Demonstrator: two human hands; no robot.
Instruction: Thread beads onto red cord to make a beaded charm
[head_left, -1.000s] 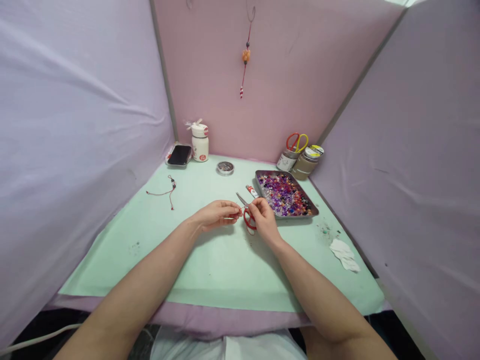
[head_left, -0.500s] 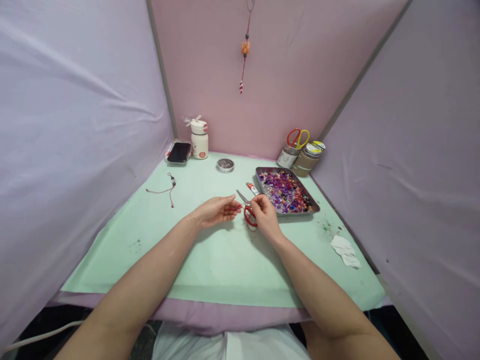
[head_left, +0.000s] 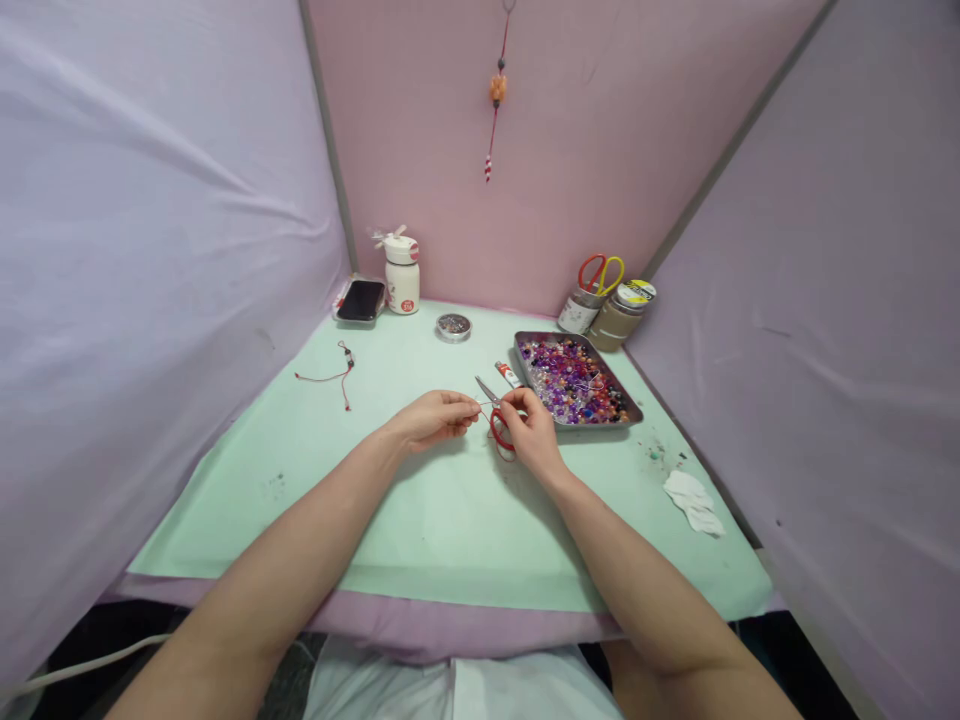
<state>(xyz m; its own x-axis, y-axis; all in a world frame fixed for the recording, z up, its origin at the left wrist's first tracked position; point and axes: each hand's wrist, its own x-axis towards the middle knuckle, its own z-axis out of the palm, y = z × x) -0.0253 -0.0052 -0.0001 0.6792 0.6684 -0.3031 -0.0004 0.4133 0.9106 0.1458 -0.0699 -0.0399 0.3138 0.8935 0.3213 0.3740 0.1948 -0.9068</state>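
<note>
My left hand (head_left: 439, 418) is closed, with thumb and forefinger pinching a thin red cord (head_left: 487, 404). Opposite it, my right hand (head_left: 531, 430) also pinches the cord, so a short length runs between my fingertips. Scissors (head_left: 487, 389) with red handles lie on the table just under and beside my right hand, blades pointing away to the left. My right fingers hide part of them. A loose loop of red cord hangs below, near the scissor handles.
A shallow metal tray (head_left: 639, 414) of mixed beads stands beside my right hand, a lighter (head_left: 508, 374) at its left edge. Around are a round bead dish (head_left: 454, 327), a beaded cord (head_left: 346, 366), a bottle (head_left: 403, 285), a phone (head_left: 361, 300), jars (head_left: 616, 322) and a tissue (head_left: 694, 503).
My left fingers have closed from a looser, spread pose into a pinch on the cord. My right hand has stayed nearly in place, and the whole view has shifted slightly.
</note>
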